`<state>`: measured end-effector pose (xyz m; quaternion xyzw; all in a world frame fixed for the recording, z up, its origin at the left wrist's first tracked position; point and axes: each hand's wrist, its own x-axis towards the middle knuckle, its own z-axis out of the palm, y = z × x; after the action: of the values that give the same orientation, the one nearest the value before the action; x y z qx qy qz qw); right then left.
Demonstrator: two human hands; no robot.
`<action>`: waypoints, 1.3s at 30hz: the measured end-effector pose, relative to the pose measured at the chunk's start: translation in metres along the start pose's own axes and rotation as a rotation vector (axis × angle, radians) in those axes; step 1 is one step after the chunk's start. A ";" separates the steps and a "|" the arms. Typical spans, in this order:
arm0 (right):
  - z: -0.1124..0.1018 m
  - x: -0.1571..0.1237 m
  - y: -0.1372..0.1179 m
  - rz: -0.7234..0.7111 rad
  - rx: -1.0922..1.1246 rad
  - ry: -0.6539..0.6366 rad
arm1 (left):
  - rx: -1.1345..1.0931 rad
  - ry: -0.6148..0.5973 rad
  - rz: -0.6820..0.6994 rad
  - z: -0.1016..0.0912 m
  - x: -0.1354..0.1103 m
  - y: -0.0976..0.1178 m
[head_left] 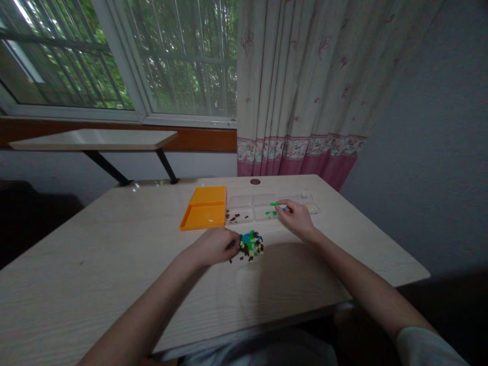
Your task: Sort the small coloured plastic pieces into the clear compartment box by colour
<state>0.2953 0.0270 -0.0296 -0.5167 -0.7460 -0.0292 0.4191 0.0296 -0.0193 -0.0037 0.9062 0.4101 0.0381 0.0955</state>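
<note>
Where the curled left hand point(221, 246) meets a pile of small pieces point(252, 245) at its nine o'clock, the fingertips are hidden, so whether they hold anything cannot be told. At two o'clock from the pile, the right hand point(296, 217) is pinched nearly closed on a green piece point(273, 204) and covers part of a clear tray point(264, 199). The left forearm is cut off towards eight o'clock, the pale right sleeve point(425, 345) towards four.

The pile lies loose on the pale desk point(95, 244), mixing green, blue, dark brown and cream; single shapes are too small to make out. In the tray, spread from eleven to two o'clock, brown pieces point(235, 217) fill part of one near compartment. At ten o'clock lies an orange box point(208, 195).
</note>
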 end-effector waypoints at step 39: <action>0.024 -0.030 -0.056 -0.239 0.167 -0.275 | -1.233 0.267 -0.079 0.029 0.027 0.006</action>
<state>0.2401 -0.0098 -0.0424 -0.3872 -0.8520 0.0540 0.3482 0.0562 -0.0076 -0.0307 0.6562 0.3541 0.3769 0.5495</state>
